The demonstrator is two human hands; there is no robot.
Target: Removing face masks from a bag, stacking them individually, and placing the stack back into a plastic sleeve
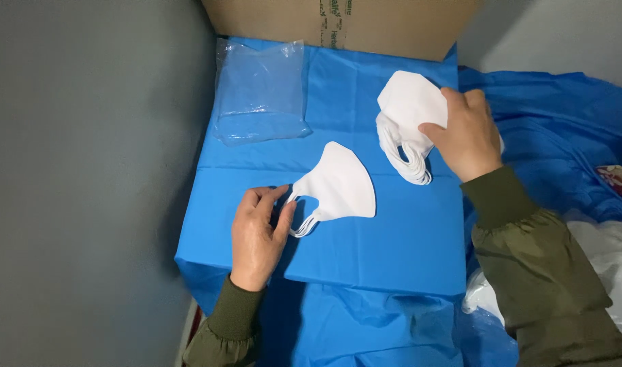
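A smooth blue sheet (392, 251), thin and creased along fold lines, covers the bench. On it lies a single white mask (339, 185), soft, matte and curved like a shell, its thin ear loops bunched at the left end. The left hand (258, 234) is half closed, thumb and fingertips pinching those loops. Further right sits a stack of white masks (407, 122), loops hanging in a thick bundle; the right hand (466, 132) rests on top, fingers loosely curled over its edge. Clear, crinkly plastic bags (260, 92) lie at the far left, before a brown cardboard box (392, 24)
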